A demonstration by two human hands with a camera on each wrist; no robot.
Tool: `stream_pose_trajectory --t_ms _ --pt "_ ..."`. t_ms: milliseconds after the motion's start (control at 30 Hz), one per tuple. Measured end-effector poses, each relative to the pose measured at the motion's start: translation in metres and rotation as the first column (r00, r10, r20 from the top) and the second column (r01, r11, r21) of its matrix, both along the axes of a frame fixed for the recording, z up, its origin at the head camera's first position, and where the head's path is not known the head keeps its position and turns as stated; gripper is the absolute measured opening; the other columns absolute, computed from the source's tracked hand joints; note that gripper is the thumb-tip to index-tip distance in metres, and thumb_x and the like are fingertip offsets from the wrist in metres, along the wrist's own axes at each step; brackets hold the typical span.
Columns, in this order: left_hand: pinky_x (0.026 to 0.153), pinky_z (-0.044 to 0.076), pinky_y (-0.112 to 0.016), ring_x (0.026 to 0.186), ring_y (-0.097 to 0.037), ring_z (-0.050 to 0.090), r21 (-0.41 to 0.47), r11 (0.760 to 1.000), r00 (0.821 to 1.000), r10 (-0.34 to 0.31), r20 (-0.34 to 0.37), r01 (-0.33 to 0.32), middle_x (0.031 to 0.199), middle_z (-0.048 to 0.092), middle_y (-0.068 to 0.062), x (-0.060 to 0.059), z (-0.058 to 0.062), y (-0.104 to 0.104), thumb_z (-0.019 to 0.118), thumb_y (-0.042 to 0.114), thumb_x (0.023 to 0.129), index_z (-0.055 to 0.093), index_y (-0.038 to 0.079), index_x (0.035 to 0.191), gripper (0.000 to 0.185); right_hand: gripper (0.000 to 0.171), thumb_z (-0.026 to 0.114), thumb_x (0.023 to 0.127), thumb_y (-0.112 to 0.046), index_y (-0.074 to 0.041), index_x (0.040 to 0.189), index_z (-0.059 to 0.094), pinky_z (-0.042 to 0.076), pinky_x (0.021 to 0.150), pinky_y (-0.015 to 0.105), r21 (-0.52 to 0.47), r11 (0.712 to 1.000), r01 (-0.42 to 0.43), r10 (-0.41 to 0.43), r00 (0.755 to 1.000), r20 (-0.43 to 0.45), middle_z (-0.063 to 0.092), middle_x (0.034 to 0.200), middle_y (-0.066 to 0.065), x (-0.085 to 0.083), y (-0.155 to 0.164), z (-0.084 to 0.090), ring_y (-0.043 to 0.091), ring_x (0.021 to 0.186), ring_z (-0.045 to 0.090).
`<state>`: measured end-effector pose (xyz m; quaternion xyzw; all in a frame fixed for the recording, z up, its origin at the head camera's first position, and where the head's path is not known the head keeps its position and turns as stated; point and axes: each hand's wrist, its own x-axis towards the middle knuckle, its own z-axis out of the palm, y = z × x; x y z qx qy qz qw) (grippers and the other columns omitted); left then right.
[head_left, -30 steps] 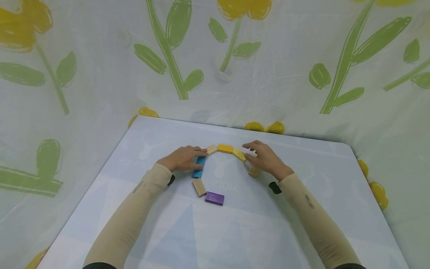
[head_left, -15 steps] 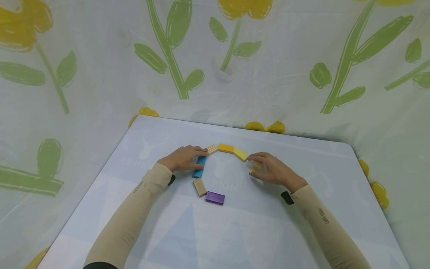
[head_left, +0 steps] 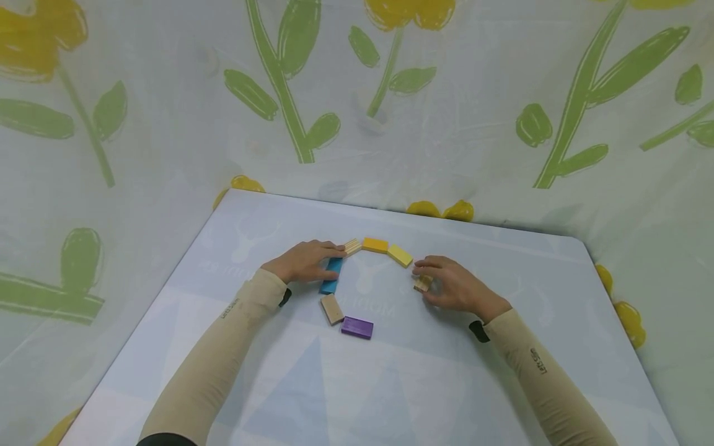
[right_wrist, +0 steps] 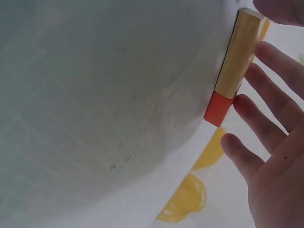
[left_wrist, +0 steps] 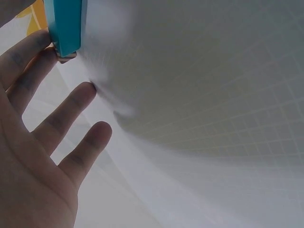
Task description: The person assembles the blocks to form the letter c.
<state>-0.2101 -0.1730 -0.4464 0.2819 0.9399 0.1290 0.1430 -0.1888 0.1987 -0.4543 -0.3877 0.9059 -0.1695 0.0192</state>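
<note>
My left hand (head_left: 305, 261) rests at a blue block (head_left: 331, 276). Its thumb lies over the block's side, and its fingertips reach a striped wooden block (head_left: 352, 248) at the far end. In the left wrist view two fingers touch the end of the blue block (left_wrist: 65, 28) while the others stay spread. My right hand (head_left: 454, 285) holds a plain wooden block (head_left: 424, 283) between thumb and fingers. That wooden block (right_wrist: 239, 54) lies along the fingertips in the right wrist view, in front of a red-orange block face (right_wrist: 219, 108).
An orange block (head_left: 375, 245) and a yellow block (head_left: 400, 256) continue the curve past the striped one. Nearer me lie a light wooden block (head_left: 331, 310) and a purple block (head_left: 357, 328). A flower-patterned curtain (head_left: 435, 148) rises behind the table (head_left: 502, 384).
My right hand has come down and towards me from beside the yellow block, and its fingers have closed around the wooden block. My left hand has stayed put.
</note>
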Motion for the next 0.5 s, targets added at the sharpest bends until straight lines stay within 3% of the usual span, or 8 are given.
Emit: stream_pose_trajectory --t_ms 500 --pt "0.106 0.031 -0.044 0.132 -0.023 0.036 0.003 1.0 1.0 -0.014 -0.005 0.014 0.146 0.037 0.007 -0.001 -0.0019 -0.0007 0.059 0.046 0.088 0.044 0.027 0.14 0.058 0.038 0.075 0.079 -0.021 -0.011 0.114 0.066 0.03 0.107 0.045 -0.062 0.997 -0.048 0.046 0.998 -0.041 0.059 0.119 0.005 0.0017 -0.0008 -0.0098 0.032 0.127 0.041"
